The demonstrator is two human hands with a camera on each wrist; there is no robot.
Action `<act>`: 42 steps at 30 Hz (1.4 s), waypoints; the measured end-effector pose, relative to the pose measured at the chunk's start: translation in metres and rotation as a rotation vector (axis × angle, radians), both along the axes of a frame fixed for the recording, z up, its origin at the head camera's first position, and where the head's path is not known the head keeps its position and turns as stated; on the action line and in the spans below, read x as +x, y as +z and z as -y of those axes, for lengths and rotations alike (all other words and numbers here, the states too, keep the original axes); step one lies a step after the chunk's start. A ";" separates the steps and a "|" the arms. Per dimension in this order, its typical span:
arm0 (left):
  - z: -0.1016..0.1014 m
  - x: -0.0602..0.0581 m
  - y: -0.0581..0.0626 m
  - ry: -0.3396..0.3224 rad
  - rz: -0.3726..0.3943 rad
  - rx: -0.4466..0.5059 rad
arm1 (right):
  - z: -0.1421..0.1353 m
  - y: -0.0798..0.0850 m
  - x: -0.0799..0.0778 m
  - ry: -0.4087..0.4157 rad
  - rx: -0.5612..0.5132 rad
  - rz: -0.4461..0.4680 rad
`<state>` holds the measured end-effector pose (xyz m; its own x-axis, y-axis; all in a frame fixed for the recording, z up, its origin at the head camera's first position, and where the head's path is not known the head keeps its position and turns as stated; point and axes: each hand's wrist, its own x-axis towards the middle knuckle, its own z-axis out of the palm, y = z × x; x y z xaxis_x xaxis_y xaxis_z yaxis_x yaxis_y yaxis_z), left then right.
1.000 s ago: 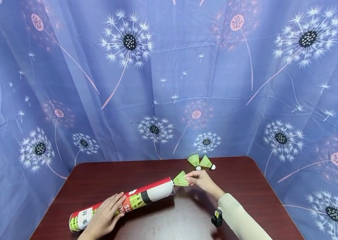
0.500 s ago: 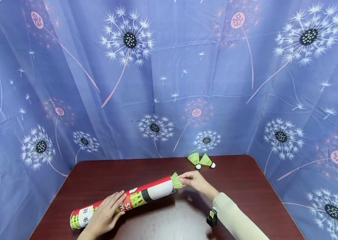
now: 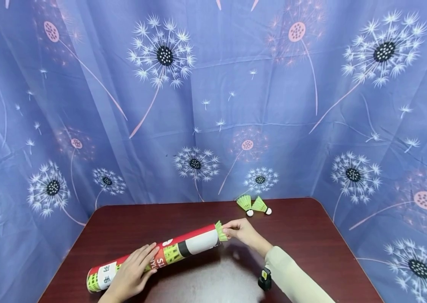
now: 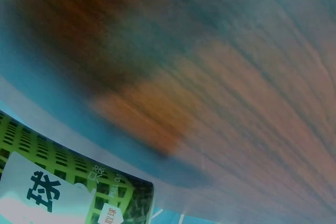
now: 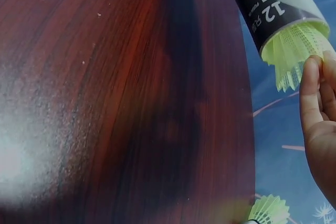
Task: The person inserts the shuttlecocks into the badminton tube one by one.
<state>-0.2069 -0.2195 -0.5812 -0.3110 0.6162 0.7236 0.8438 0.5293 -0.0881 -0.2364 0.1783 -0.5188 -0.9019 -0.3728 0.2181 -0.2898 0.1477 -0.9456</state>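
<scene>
A long shuttlecock tube [image 3: 198, 243] in red, white, black and yellow-green lies slanted on the table, its mouth towards the right. My left hand [image 3: 132, 271] grips it near its lower left part, fingers over the top and thumb along the near side. At the mouth, my right hand [image 3: 243, 234] pinches the skirt edge of a yellow-green shuttlecock [image 3: 220, 231]. In the right wrist view the shuttlecock's skirt [image 5: 292, 51] sticks partly out of the tube; its cork end is hidden inside.
Two more yellow-green shuttlecocks with white heads, one on the left [image 3: 245, 203] and one on the right [image 3: 260, 205], lie near the back edge of the dark red table [image 3: 293, 235]. A blue dandelion-print curtain [image 3: 213, 105] hangs behind and at both sides.
My right hand has moved left, pushing the shuttlecock from just outside the mouth to mostly inside the tube. The left hand and the tube have stayed in place.
</scene>
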 end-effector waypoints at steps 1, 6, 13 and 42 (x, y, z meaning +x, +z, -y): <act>0.000 0.000 0.000 0.002 0.002 -0.001 | 0.002 0.004 0.002 -0.001 0.005 -0.002; 0.001 0.001 -0.001 0.005 0.010 0.002 | 0.008 0.012 0.007 -0.012 0.034 -0.025; 0.000 0.000 -0.001 -0.001 0.002 0.011 | 0.013 0.009 0.008 -0.015 0.061 -0.039; 0.001 0.002 -0.002 -0.007 0.003 0.016 | 0.007 -0.023 -0.005 0.058 0.044 0.043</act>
<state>-0.2045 -0.2208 -0.5828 -0.3086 0.6066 0.7327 0.8479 0.5245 -0.0772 -0.2418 0.1716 -0.5417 -0.8865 -0.4334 0.1619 -0.2582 0.1732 -0.9504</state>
